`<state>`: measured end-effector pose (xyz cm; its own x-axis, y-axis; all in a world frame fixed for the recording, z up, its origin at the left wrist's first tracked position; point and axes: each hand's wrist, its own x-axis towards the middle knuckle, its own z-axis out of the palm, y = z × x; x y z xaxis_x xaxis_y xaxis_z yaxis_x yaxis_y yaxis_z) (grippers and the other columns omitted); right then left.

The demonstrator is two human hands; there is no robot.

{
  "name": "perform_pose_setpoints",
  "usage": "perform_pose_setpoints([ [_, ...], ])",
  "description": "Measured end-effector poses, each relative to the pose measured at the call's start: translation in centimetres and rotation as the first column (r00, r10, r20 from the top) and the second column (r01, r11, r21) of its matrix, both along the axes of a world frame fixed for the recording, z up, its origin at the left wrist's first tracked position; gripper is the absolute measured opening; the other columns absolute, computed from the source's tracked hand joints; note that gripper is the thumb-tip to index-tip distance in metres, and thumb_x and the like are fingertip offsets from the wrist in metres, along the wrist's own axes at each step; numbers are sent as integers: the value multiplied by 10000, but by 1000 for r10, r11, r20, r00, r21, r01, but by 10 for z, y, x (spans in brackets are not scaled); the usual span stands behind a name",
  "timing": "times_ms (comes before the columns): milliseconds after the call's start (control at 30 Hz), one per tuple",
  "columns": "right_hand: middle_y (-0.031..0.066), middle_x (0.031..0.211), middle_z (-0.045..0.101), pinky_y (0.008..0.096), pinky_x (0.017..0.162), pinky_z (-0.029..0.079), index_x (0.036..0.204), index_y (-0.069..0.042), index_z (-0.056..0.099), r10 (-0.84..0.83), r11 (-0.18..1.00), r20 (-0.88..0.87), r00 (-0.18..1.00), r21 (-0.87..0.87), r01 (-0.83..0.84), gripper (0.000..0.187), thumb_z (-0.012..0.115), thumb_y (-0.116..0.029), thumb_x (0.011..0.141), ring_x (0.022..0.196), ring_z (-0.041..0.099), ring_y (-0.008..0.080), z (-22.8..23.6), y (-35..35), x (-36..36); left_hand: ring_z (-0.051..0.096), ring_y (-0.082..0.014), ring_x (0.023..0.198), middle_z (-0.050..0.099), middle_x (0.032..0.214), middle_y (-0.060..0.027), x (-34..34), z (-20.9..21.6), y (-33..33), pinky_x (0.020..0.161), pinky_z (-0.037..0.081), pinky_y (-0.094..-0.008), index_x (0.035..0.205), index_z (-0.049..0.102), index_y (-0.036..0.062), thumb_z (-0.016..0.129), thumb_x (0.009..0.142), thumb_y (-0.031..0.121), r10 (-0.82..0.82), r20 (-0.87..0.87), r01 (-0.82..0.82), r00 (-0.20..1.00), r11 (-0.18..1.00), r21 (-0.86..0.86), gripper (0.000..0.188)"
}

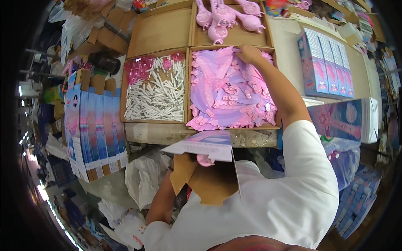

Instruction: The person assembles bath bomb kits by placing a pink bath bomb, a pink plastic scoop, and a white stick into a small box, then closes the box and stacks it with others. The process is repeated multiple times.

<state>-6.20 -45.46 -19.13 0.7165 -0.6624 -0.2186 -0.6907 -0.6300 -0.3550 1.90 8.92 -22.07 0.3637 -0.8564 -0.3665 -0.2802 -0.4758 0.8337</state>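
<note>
Against my chest stands an open cardboard box (215,180), blue and pink printed outside and brown inside, its flaps spread. A pink rounded plastic part (205,160) shows at its mouth. My left forearm (162,201) runs up to the box's left side; the hand supports it, with the fingers hidden behind it. My right hand (248,54) reaches to the far edge of a shallow carton (234,129) heaped with pink-and-lilac printed pieces (217,83) bearing small pink clips. Its fingers are bent closed on one piece's edge; the fingertips are partly hidden.
Left of the heap, another carton holds white sticks (155,100) and pink bags (137,69). Pink wand-like toys (220,19) lie in a far carton. Flattened printed boxes (96,125) stand at left; filled boxes (326,62) and a larger one (345,121) at right.
</note>
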Motion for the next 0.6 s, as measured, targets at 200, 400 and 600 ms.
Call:
perform_pose_setpoints([
  [200,213,1042,668,455,828,509,1027,-24,681,188,979,-175,966,-42,-198,311,592,-216,800,965,643,371,-14,-14,26,491,-309,1184,479,1270,-180,-4,10,42,986,408,-383,1348,337,14,834,643,122,179,14,-179,984,978,106,869],
  [400,219,942,672,473,750,519,939,-1,676,269,940,-109,957,-188,-286,210,538,-87,806,887,653,383,11,-14,21,519,-306,1150,514,1233,-175,-18,-11,28,962,425,-377,1317,388,17,816,669,116,177,-32,-174,984,981,84,783],
  [600,192,914,654,461,731,517,911,-17,640,236,924,236,943,-354,-143,153,524,-52,818,823,647,370,74,35,-24,547,-303,1116,548,1195,-170,-15,-20,4,937,442,-371,1285,438,20,798,694,109,115,-47,-112,992,993,47,697],
])
